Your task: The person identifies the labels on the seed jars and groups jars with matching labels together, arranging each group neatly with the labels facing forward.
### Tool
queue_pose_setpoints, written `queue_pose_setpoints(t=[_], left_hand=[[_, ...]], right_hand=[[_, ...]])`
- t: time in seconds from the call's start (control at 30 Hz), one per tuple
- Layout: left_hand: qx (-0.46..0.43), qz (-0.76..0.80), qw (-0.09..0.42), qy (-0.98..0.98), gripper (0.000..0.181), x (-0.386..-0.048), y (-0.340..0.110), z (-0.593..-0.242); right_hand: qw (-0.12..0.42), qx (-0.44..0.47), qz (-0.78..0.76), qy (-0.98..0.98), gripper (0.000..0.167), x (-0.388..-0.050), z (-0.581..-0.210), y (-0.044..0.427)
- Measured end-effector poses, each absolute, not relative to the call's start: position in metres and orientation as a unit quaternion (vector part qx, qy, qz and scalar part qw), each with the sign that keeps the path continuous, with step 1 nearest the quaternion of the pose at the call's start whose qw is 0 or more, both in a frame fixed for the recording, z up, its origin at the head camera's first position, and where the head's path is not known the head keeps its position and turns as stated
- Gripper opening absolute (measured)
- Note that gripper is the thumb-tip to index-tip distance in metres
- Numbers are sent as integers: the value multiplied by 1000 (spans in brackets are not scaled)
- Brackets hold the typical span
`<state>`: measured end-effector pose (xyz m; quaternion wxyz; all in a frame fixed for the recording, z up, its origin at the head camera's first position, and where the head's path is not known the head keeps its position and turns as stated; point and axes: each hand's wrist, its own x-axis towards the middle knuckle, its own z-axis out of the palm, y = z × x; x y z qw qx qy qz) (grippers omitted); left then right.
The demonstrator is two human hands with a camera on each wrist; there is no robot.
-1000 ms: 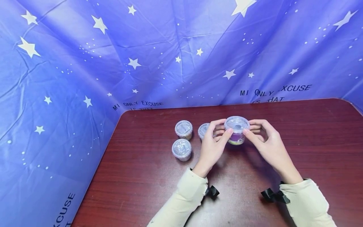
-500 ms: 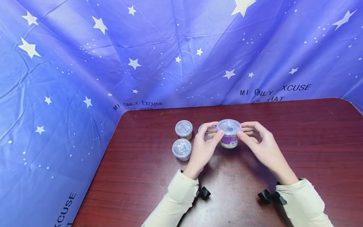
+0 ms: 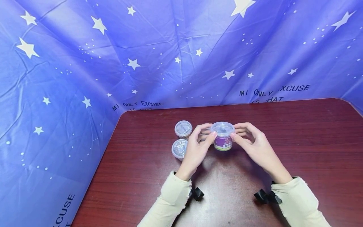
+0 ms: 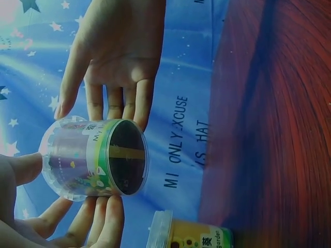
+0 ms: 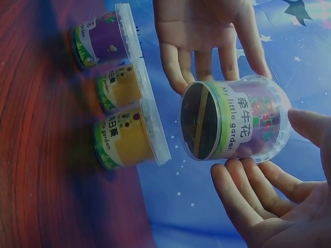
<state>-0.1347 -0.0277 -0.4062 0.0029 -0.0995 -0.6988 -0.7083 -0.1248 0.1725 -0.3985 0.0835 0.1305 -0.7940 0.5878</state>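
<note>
My left hand (image 3: 196,145) and right hand (image 3: 256,146) hold a lidded plastic cup (image 3: 223,143) between them, above the table. The cup is clear with a purple and green label, and the words "My little garden" read in the right wrist view. Each thumb rests near the lid rim on the near side, and the other fingers support the far sides. Dark contents and a pale strip show through its base (image 5: 199,121). Left of my left hand stand two similar lidded cups (image 3: 183,129), the nearer cup (image 3: 179,149) partly covered by that hand.
In the right wrist view, a purple-labelled cup (image 5: 103,39) and two yellow-labelled cups (image 5: 124,135) stand in a group on the reddish-brown table (image 3: 136,186). A blue star-printed cloth (image 3: 158,41) hangs behind the table and along its left side.
Both hands have carried the purple-labelled cup leftward and slightly nearer to me. My left hand now hides the third standing cup in the head view and overlaps the near one.
</note>
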Motion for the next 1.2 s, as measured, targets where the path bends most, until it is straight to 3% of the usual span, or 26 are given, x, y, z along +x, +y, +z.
queue_pose_setpoints(t=[0.73, 1.2], left_hand=[[-105, -723, -19, -683, 34, -131, -42, -405], [-98, -724, -23, -683, 38, -131, -41, -405]], right_hand=[[3, 157, 659, -735, 35, -125, -403, 166], [15, 152, 640, -753, 34, -127, -406, 167]])
